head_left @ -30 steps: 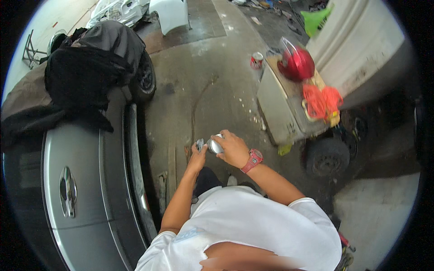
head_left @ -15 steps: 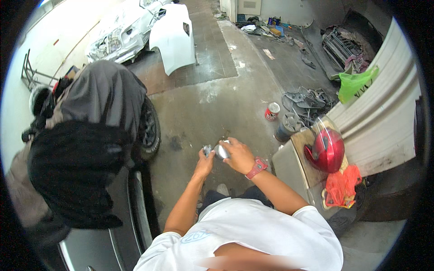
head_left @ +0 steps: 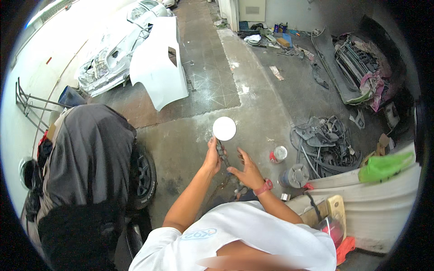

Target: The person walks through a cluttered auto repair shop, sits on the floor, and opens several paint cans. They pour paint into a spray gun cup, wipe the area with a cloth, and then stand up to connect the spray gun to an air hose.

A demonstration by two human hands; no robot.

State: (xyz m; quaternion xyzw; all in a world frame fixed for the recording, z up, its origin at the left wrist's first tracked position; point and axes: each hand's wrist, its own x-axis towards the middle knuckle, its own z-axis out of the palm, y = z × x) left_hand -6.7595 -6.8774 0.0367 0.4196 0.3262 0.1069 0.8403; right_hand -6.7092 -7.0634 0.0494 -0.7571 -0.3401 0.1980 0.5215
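My left hand [head_left: 211, 158] is closed around the dark handle of a hand tool [head_left: 220, 150] held upright in front of my chest. A round white disc [head_left: 224, 128] tops the tool, facing the camera. My right hand [head_left: 246, 170] hovers just right of the handle with fingers spread and nothing in it. A red wristband [head_left: 266, 186] sits on that wrist. Both forearms rise from my white shirt at the bottom of the view.
A car under a dark cover [head_left: 86, 153] stands close on the left, its wheel [head_left: 144, 177] beside my left arm. A white body panel [head_left: 158, 63] lies ahead. A paint can [head_left: 279, 154], tangled car parts [head_left: 325, 140] and a white curved panel [head_left: 370, 203] crowd the right.
Both hands held a small item together before. Now the right hand has come off and opened, the left holds the tool up, and the view has swung toward the far floor.
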